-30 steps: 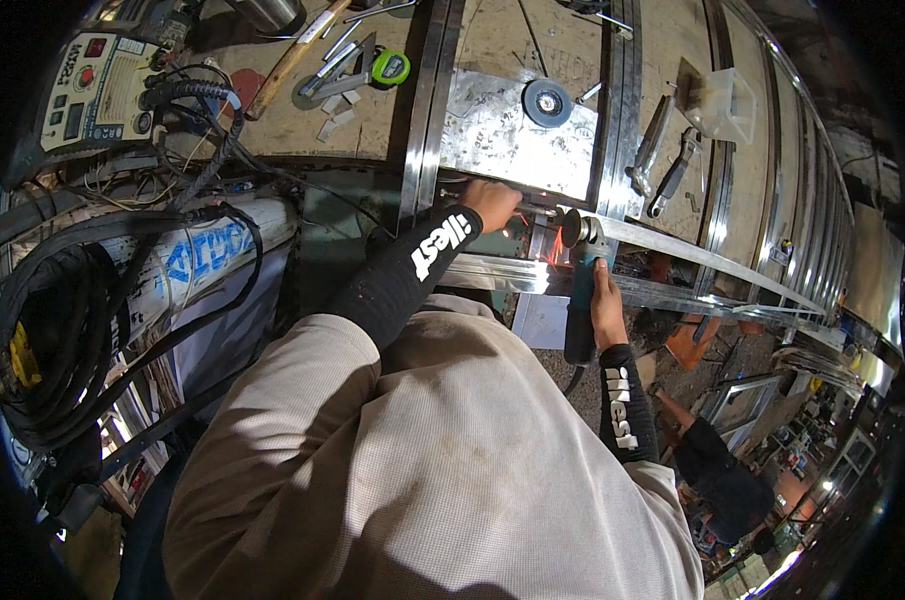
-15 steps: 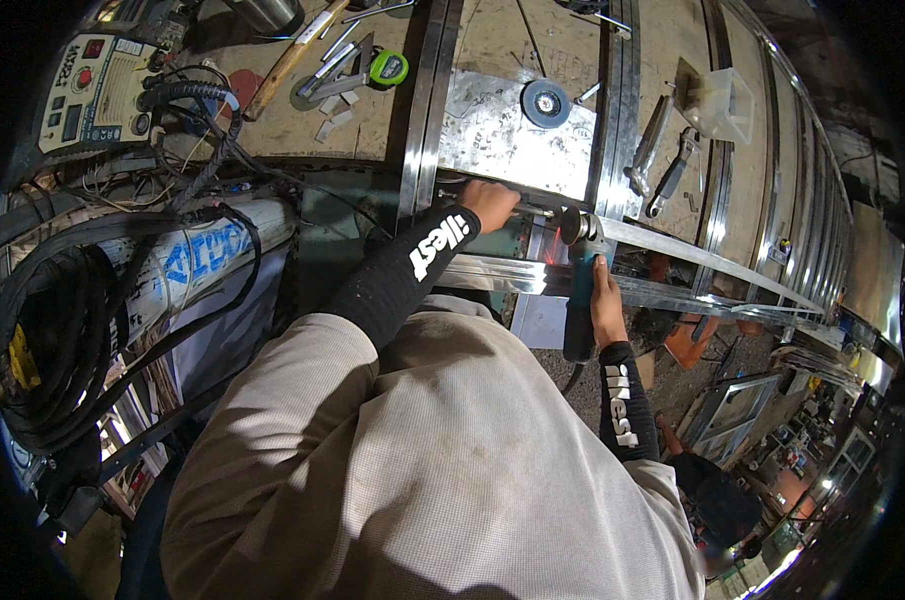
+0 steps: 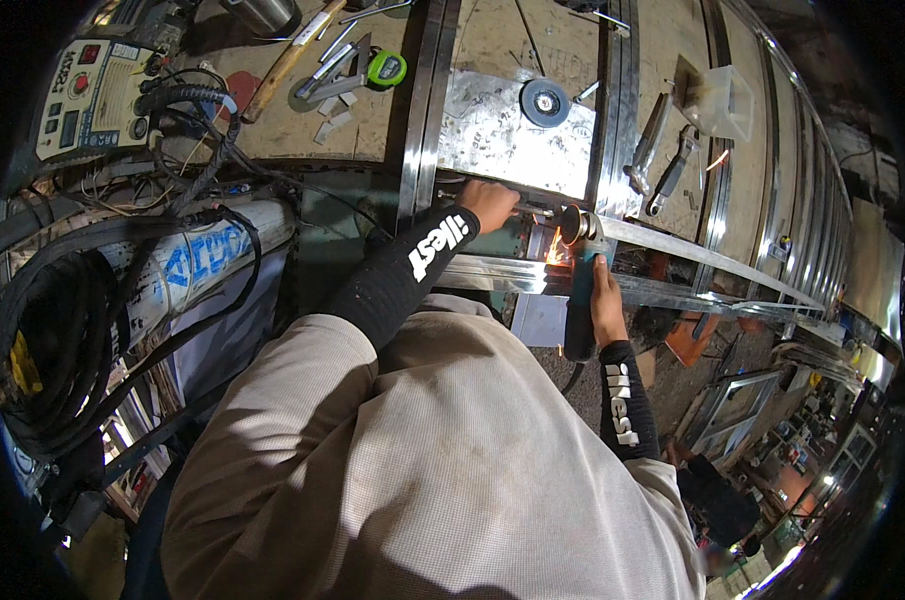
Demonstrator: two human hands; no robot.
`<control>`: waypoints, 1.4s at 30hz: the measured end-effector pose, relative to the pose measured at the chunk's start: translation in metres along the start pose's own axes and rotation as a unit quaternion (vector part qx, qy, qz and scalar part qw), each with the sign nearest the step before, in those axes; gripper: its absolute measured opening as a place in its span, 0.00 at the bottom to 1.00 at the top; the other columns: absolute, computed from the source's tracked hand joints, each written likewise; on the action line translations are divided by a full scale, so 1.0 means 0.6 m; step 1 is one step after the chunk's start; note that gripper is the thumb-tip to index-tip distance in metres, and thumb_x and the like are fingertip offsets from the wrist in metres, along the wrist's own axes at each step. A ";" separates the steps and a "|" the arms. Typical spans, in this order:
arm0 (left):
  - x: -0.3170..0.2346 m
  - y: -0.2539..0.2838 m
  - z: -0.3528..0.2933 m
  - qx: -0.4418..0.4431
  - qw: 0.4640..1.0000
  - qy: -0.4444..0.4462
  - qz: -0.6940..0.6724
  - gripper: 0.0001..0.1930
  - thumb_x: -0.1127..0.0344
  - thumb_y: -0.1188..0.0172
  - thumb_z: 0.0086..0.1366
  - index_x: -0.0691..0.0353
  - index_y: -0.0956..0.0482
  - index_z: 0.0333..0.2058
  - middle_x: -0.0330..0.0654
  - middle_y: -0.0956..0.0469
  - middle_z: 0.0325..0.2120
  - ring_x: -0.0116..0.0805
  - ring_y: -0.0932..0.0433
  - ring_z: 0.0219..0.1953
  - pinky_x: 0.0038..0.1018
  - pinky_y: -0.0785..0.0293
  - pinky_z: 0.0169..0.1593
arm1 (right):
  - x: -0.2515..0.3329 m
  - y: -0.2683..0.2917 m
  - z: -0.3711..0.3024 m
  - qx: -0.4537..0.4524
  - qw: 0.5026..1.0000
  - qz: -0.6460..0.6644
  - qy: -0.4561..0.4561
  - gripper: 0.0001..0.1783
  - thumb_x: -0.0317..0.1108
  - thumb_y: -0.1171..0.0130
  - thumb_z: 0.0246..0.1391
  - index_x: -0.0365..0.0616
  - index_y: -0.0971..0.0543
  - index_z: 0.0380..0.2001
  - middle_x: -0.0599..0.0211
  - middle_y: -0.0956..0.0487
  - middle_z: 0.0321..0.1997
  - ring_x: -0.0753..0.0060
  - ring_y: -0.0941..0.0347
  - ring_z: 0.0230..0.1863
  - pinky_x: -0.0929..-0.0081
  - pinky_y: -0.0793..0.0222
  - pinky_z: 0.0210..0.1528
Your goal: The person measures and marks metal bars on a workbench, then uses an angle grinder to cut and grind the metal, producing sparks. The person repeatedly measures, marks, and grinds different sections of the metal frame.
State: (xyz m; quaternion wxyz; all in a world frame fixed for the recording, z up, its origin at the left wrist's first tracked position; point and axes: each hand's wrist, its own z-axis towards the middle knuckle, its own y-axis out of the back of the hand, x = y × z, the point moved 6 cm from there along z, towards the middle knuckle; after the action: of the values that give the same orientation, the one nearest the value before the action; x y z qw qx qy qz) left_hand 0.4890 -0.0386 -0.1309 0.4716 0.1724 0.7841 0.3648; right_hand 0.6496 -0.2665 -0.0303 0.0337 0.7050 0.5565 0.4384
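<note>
My right hand (image 3: 605, 308) is wrapped round the body of an angle grinder (image 3: 578, 325), which points away from me. Orange sparks (image 3: 556, 250) fly beside its disc (image 3: 573, 226). Across from it, my left hand (image 3: 491, 206) is closed, knuckles up, on a thin metal piece (image 3: 538, 212) whose end reaches toward the disc. The hand hides most of that piece, and I cannot see whether the disc touches it. A shiny metal bar (image 3: 492, 272) runs below both hands.
A bench top holds a loose grinding disc (image 3: 546, 103), adjustable wrenches (image 3: 673, 170), a tape measure (image 3: 386, 69) and a hammer (image 3: 290, 62). Long metal profiles (image 3: 620, 110) cross it. A welding machine (image 3: 90, 100) and coiled cables (image 3: 42, 330) stand left. Another person (image 3: 717, 500) is at lower right.
The sparks have grown from a faint red glow to a bright orange spray, and stray sparks fly farther out. My hands have hardly moved. The other person has shifted slightly.
</note>
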 end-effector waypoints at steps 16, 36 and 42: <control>0.007 -0.011 0.005 -0.022 0.999 -0.030 0.019 0.11 0.56 0.35 0.66 0.57 0.17 0.38 0.47 0.15 0.30 0.50 0.15 0.37 0.48 0.21 0.39 | 0.000 -0.005 0.001 -0.002 0.999 0.033 0.006 0.45 0.68 0.53 0.69 0.26 0.22 0.52 0.64 0.23 0.40 0.71 0.34 0.40 0.76 0.34 0.50; 0.011 -0.014 0.005 -0.034 0.999 -0.031 0.001 0.12 0.56 0.35 0.65 0.58 0.16 0.36 0.49 0.15 0.30 0.50 0.14 0.37 0.48 0.22 0.40 | -0.030 -0.008 0.023 0.017 0.999 0.033 -0.001 0.45 0.67 0.55 0.70 0.26 0.22 0.53 0.47 0.20 0.46 0.59 0.27 0.47 0.68 0.34 0.57; 0.007 -0.007 0.000 -0.029 0.999 -0.020 0.006 0.12 0.55 0.36 0.66 0.58 0.17 0.35 0.49 0.15 0.30 0.51 0.14 0.38 0.48 0.22 0.40 | -0.013 -0.011 0.008 0.023 0.999 0.022 -0.014 0.46 0.69 0.55 0.70 0.24 0.22 0.51 0.57 0.22 0.43 0.67 0.32 0.43 0.73 0.34 0.53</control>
State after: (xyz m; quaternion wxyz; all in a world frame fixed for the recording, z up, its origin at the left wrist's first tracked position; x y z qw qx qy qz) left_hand 0.4873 -0.0386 -0.1367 0.4893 0.1710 0.7628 0.3866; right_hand 0.6479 -0.2679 -0.0414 0.0158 0.7235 0.5501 0.4167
